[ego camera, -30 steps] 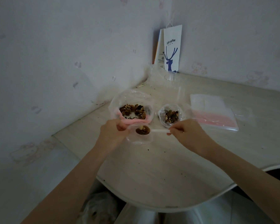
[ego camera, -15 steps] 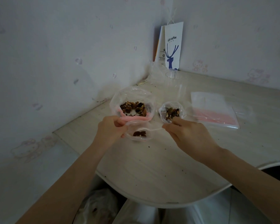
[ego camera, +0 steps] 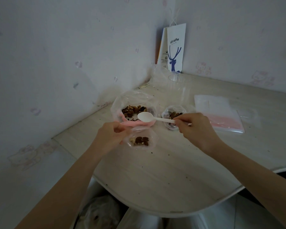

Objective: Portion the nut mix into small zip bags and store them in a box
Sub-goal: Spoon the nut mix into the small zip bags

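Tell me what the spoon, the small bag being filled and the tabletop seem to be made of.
Spoon: white plastic, matte, thin moulded one-piece look.
Small bag: clear soft plastic film; nuts show through it and it crumples in the left hand.
Tabletop: probably laminate, pale wood-grain print; could be real wood.

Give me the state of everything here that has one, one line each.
left hand, pinches the rim of the small bag.
right hand, holds the spoon by its handle.
spoon, empty, over the big bag.
small bag, open, a few nuts inside.
big bag, open, nuts inside.
other bag, holds nuts; seal unclear.
stack of bags, flat, empty.
paper bag, upright in the corner.
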